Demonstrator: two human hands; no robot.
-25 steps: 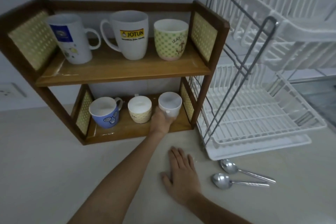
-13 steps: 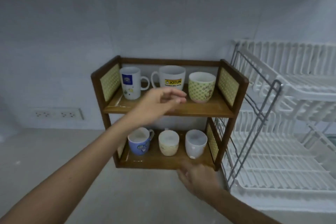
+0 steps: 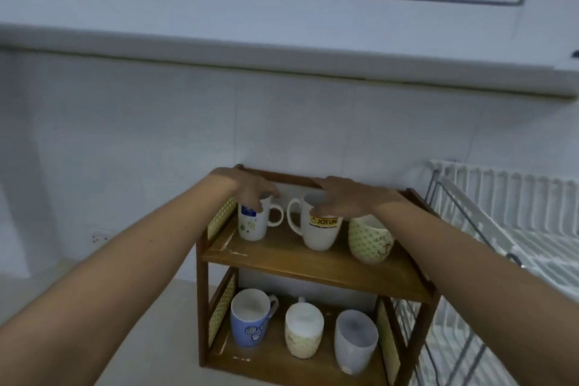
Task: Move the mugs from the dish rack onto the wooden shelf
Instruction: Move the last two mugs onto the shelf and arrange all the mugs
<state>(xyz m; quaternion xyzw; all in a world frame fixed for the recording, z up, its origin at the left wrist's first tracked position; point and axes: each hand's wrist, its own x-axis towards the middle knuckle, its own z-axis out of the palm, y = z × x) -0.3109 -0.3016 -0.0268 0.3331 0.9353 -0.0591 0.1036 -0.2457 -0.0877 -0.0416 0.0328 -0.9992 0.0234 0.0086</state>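
Left grip (image 3: 250,189) is draped over the rim of the white mug with the blue patch (image 3: 252,222), fingers curled loosely on it but I honestly can't tell if it's a real pinch or just resting; right grip (image 3: 341,199) has its fingers spread over the mouth of the JOTUN mug (image 3: 319,229), touching the rim, nothing lifted. Biggest risk as I see it: both forearms cross in front of the wooden shelf (image 3: 313,266), and the right one passes just beside the green patterned mug (image 3: 369,240), which already looks tilted near the right end of the top tier, so a careless pull back could knock it off the edge. Mugs themselves look like smooth glazed ceramic, all upright, three across the top tier mid-frame and three more on the bottom tier at lower centre: blue mug (image 3: 249,318), cream mug (image 3: 303,334), pale grey mug (image 3: 355,340). Dish rack (image 3: 507,229) at the right edge shows no mugs, so the job looks basically done.
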